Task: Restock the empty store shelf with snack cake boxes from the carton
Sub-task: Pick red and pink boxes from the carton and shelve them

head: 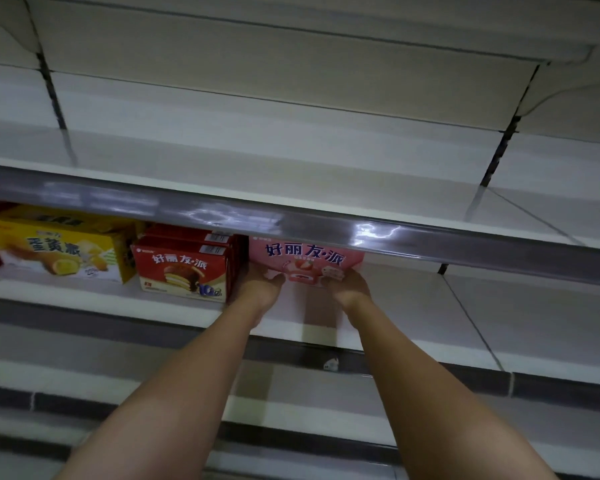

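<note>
Pink snack cake box [305, 259] sits on the middle shelf [413, 306], just right of the red boxes [184, 268], its top tucked under the price rail [326, 226]. Left hand [262, 284] and right hand [350, 285] grip its lower front corners. Risk, as judged: a skewed push could jam it against the red boxes or catch the rail.

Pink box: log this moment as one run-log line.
pink box on shelf | left hand, right hand grip lower corners | right of red boxes | placing
</note>
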`<state>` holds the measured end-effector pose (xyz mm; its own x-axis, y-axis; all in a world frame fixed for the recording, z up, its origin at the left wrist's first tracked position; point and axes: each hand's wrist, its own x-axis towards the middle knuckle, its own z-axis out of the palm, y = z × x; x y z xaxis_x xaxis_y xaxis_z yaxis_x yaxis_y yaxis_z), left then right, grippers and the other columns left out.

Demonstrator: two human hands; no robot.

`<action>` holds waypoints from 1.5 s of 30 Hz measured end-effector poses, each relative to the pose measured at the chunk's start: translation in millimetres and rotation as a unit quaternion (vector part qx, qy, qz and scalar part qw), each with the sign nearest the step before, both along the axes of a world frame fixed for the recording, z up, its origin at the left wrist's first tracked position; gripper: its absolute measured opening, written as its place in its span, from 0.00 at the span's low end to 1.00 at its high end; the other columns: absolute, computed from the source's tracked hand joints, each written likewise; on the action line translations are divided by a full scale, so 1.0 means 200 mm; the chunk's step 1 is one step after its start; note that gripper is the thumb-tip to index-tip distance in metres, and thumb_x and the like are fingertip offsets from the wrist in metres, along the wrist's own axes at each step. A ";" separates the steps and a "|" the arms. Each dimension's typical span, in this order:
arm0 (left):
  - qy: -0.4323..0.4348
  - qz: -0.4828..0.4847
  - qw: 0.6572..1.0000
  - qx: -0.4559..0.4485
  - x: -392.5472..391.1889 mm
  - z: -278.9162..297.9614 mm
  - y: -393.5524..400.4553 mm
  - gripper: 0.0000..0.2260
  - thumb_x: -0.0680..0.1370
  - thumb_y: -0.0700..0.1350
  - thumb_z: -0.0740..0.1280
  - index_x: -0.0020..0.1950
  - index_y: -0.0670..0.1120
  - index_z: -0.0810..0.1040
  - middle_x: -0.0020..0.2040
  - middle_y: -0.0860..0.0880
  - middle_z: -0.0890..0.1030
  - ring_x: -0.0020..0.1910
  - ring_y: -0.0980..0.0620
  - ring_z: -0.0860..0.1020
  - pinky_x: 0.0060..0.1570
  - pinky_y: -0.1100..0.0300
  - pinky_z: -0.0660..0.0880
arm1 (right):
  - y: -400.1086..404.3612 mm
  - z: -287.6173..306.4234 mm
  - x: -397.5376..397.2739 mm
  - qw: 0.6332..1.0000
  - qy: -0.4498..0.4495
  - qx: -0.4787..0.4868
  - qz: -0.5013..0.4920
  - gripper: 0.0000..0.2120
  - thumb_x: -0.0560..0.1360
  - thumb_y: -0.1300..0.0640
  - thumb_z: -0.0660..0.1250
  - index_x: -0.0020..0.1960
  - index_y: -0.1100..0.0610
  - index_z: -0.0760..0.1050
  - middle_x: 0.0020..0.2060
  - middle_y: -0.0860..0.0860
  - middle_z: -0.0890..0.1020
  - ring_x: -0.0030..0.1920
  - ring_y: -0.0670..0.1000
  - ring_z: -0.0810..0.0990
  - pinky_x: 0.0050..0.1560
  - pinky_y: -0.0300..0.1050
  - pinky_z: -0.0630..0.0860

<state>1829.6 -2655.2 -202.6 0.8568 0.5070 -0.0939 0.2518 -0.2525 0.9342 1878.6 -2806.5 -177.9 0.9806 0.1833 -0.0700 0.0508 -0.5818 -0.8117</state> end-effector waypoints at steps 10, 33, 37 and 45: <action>0.062 0.148 0.984 0.081 -0.72 0.02 0.03 0.15 0.80 0.46 0.62 0.64 0.40 0.75 0.63 0.40 0.77 0.62 0.41 0.74 0.60 0.55 0.70 | 0.16 0.06 -0.56 0.967 -0.041 -0.130 0.217 0.24 0.79 0.48 0.61 0.70 0.60 0.67 0.66 0.58 0.73 0.65 0.59 0.73 0.60 0.47 0.70; 0.164 0.505 0.847 -0.018 -3.31 -0.41 0.84 0.13 0.79 0.43 0.65 0.60 0.37 0.76 0.60 0.39 0.79 0.59 0.41 0.76 0.57 0.55 0.71 | 1.30 -0.30 -2.60 0.794 -0.071 -0.247 0.550 0.29 0.80 0.43 0.58 0.74 0.58 0.61 0.70 0.55 0.71 0.67 0.55 0.71 0.62 0.48 0.71; 0.192 0.561 0.805 -0.023 -3.77 -0.48 0.90 0.12 0.79 0.46 0.64 0.59 0.42 0.78 0.59 0.42 0.79 0.59 0.42 0.76 0.56 0.56 0.71 | 1.53 -0.38 -3.00 0.760 -0.065 -0.255 0.595 0.28 0.79 0.41 0.59 0.72 0.56 0.65 0.68 0.54 0.73 0.65 0.56 0.73 0.61 0.48 0.72; 0.219 0.633 0.740 -0.067 -4.32 -0.60 1.00 0.14 0.80 0.48 0.63 0.63 0.44 0.76 0.60 0.44 0.78 0.60 0.43 0.75 0.58 0.55 0.71 | 1.89 -0.51 -3.57 0.694 -0.052 -0.247 0.674 0.26 0.79 0.46 0.61 0.71 0.61 0.66 0.68 0.57 0.72 0.67 0.57 0.71 0.63 0.46 0.70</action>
<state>965.3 -2455.2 -323.0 -0.4236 0.8377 -0.3446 0.4928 0.5323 0.6883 1165.0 -2429.2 -280.5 -0.0543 0.9178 -0.3933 0.8628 -0.1551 -0.4812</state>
